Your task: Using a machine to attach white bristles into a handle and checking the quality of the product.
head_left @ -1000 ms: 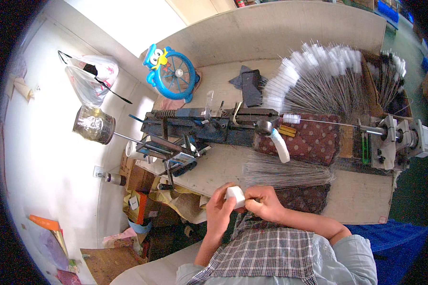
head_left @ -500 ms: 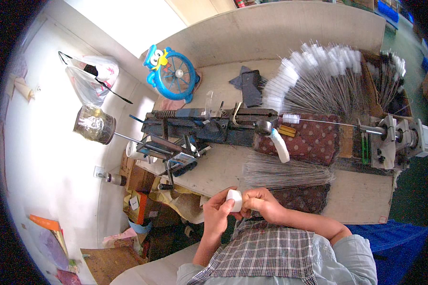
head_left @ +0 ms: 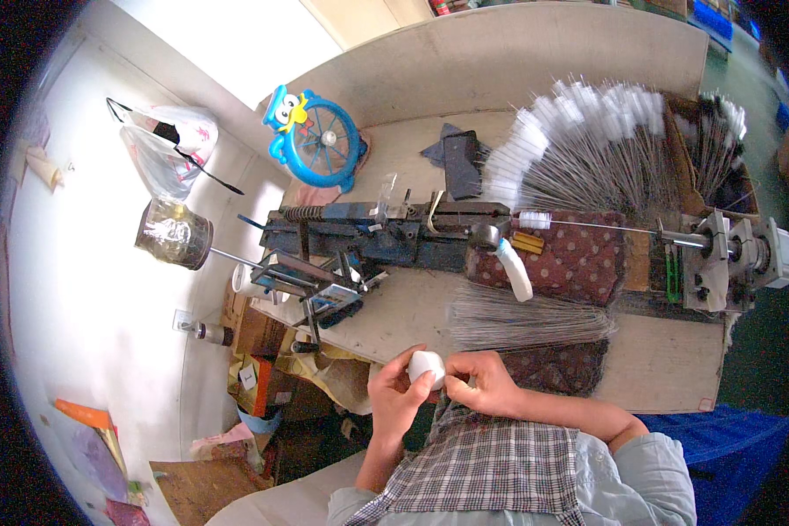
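My left hand (head_left: 396,394) grips a small rounded white roll-like thing (head_left: 426,369) between thumb and fingers, in front of my checked apron. Close against the roll's right side, my right hand (head_left: 482,383) has its fingers pinched together; whatever they hold is too small or hidden. Just beyond both hands, a bundle of thin grey metal wires (head_left: 530,317) lies on the bench on a brown dotted cloth. Farther off, a wire brush with white bristles (head_left: 532,220) is stretched level between a dark bench machine (head_left: 368,230) and a metal spindle (head_left: 697,239) at the right.
Many white-tipped wire brushes (head_left: 587,131) stand fanned out at the back right. A white-wrapped lever handle (head_left: 515,272) juts from the machine toward me. Left of the brushes lies a dark phone-like slab (head_left: 462,165); a blue toy-shaped fan (head_left: 324,140) stands at the back left.
The white roll has turned in my left hand and shows more of its broad face. My left hand has shifted slightly left; my right fingers have changed their pinch beside it.
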Tool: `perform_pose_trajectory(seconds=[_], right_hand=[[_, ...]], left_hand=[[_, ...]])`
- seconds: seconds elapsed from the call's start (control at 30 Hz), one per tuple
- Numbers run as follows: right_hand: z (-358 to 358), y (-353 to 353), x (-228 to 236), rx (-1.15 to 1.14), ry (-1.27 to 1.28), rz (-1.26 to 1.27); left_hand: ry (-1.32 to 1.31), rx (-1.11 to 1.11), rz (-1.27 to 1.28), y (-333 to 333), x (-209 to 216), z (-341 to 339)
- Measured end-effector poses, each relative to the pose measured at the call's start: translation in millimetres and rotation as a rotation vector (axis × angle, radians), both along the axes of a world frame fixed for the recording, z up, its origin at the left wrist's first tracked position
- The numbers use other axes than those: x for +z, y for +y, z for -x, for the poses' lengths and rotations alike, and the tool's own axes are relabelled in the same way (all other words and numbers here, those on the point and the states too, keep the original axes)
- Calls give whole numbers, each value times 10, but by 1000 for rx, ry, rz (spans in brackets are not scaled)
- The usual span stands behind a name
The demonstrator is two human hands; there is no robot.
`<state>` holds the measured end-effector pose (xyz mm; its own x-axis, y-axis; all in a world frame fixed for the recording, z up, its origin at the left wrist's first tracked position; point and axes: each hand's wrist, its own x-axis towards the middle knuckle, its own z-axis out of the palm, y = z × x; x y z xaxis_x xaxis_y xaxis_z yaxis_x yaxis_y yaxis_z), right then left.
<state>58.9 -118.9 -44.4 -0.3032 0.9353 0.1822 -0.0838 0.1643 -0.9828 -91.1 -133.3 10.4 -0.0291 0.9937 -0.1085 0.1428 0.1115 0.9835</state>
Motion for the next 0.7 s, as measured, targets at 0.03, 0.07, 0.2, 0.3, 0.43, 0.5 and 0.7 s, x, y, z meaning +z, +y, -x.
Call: perform_pose_trajectory(seconds=[0.03, 0.07, 0.2, 0.3, 0.43, 0.5, 0.7], right_hand=[[-1, -2, 4, -20, -43, -17], [-7, -2, 25, -21, -43, -17], [-17, -6, 65, -76, -68, -86], [-6, -9, 38, -92, -87, -101], [-7, -6, 23, -72, -64, -108], [-3, -5, 26, -81, -39, -125], [0, -10, 8, -109, -48, -173]], left_hand=[[31, -4, -9, 0, 5, 2], [30, -4, -9, -1, 1, 5], [142, -52, -135, -21, -57, 36], [125, -57, -156, -28, -53, 30], [77, -35, -115, -46, -37, 34], [79, -35, -118, -42, 7, 10], [140, -47, -168, -36, -3, 9]])
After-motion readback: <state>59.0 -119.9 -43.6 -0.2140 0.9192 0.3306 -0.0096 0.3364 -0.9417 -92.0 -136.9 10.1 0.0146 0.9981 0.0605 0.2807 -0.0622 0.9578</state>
